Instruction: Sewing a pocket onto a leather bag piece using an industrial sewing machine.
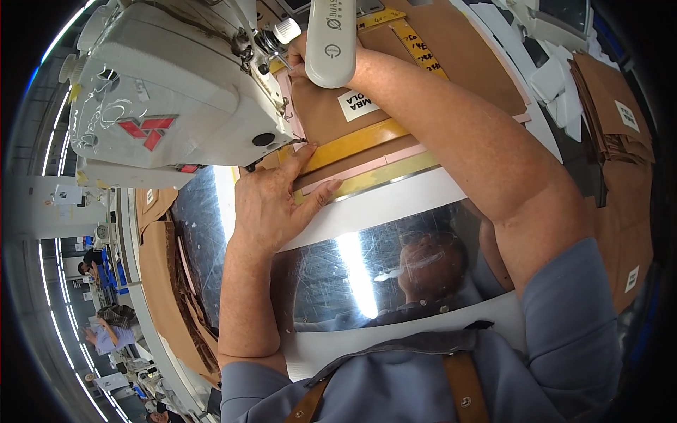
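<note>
A brown sheet panel point(326, 101) with a white printed label lies under the head of a white sewing machine point(176, 92). On it rests a yellow-edged template frame point(360, 144), with pink strips showing along its borders. My left hand point(271, 201) lies at the near left corner of the frame, thumb and forefinger spread flat on the edge, close to the machine's needle area. My right arm crosses above the panel. At the far left edge of the panel, my right hand point(297, 58) is partly hidden behind a white rounded device point(331, 42), and its fingers barely show.
A shiny metal plate point(317, 282) is set into the white tabletop nearest me. Stacked brown pieces lie at the left point(166, 282) and at the right point(610, 113). White crumpled material point(553, 84) sits at the back right. Other people work far to the left.
</note>
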A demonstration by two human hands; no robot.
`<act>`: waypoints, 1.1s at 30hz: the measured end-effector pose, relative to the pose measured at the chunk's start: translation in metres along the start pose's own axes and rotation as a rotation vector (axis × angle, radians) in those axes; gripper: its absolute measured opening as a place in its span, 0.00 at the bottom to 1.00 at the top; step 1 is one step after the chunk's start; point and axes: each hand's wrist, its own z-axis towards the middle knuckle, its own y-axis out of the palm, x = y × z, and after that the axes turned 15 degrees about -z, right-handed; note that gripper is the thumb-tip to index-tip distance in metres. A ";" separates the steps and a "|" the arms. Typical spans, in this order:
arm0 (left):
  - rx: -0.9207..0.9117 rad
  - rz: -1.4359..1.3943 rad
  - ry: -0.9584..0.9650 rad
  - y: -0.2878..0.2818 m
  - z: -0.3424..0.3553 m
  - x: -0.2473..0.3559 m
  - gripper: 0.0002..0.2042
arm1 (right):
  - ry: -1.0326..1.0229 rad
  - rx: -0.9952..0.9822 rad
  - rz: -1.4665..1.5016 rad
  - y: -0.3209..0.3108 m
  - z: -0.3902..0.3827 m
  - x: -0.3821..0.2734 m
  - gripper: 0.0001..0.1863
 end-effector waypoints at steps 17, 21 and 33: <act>-0.201 -0.448 -0.113 -0.031 -0.015 -0.046 0.24 | -0.033 0.084 0.349 0.014 0.001 0.026 0.07; 0.230 -0.826 -0.399 -0.017 -0.014 -0.114 0.14 | -0.043 -0.074 0.193 0.012 0.004 0.026 0.23; 0.159 -0.424 -0.052 0.002 0.050 -0.167 0.10 | -0.023 -0.078 0.401 0.039 0.025 0.035 0.22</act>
